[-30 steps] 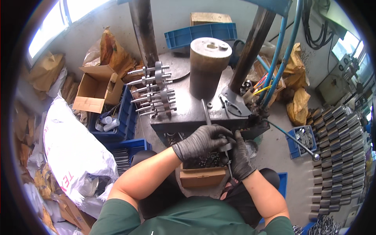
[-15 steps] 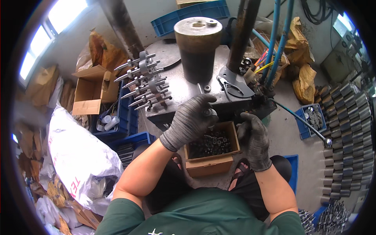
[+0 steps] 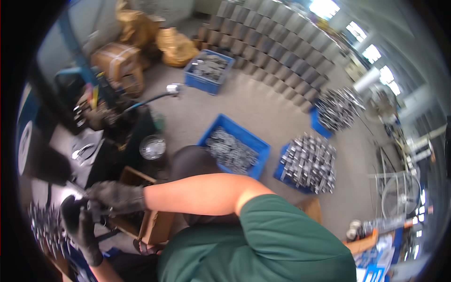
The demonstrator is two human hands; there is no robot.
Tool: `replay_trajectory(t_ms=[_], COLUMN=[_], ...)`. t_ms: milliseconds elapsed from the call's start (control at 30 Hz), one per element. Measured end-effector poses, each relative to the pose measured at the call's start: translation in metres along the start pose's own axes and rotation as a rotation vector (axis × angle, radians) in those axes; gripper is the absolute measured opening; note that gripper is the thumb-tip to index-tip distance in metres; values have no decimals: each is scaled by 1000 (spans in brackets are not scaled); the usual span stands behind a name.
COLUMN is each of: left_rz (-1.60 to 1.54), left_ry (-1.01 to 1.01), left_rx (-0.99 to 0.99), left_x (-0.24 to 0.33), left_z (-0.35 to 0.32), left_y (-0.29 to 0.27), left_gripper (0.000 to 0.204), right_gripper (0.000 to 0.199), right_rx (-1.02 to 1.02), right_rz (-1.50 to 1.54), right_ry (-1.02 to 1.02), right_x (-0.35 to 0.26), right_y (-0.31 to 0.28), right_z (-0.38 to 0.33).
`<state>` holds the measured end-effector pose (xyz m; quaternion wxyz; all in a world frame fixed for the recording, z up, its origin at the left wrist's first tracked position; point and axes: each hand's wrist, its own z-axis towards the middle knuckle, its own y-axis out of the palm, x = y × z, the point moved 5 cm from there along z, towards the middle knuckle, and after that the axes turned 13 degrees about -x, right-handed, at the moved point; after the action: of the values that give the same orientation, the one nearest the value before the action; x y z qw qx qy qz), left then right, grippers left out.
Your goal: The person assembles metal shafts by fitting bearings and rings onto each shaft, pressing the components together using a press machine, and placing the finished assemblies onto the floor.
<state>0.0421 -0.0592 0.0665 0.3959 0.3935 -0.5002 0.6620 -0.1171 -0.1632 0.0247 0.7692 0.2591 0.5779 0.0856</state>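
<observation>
Both my hands wear dark grey gloves and meet at the lower left, blurred by motion. My left hand (image 3: 83, 230), thumb raised, is closed around a grey metal part (image 3: 95, 211) whose exact form is smeared. My right hand (image 3: 115, 197) reaches across from the right and its curled fingers close on the same part, just above the left hand. Below them stands an open cardboard box (image 3: 157, 228), its inside mostly hidden by my right hand. Upright metal shafts (image 3: 44, 225) stand left of my hands. A dark cylinder (image 3: 44, 162) rises behind them.
Pliers (image 3: 84, 151) lie on the machine table. Blue bins hold small metal parts (image 3: 232, 150), chain-like pieces (image 3: 210, 66) and stacked shafts (image 3: 310, 162). A round shiny dish (image 3: 152, 147) sits near my knee. Rows of metal cylinders (image 3: 277, 42) are stacked at the back.
The view has swung to the right, so the machine table now lies at the left edge. My right hand has come over to my left hand; they were apart before.
</observation>
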Motion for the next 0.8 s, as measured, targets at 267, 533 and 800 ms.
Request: replay_trajectory(t_ms=[267,533,800], left_rz=[-6,138,459], left_ry=[51,-56,22], left_rx=[-163,-283,-462], left_x=[-38,-60,-34], left_z=[22,12,6], left_y=[61,80,129], left_gripper=[51,34,38], right_gripper=[34,50,45], right_rx=[21,372,1418], right_rz=[-190,212,-288], right_ry=[-28,-323,17], right_x=[-75,-192,-184], right_y=[-6,-43,-199], right_z=[-86,-294,-604])
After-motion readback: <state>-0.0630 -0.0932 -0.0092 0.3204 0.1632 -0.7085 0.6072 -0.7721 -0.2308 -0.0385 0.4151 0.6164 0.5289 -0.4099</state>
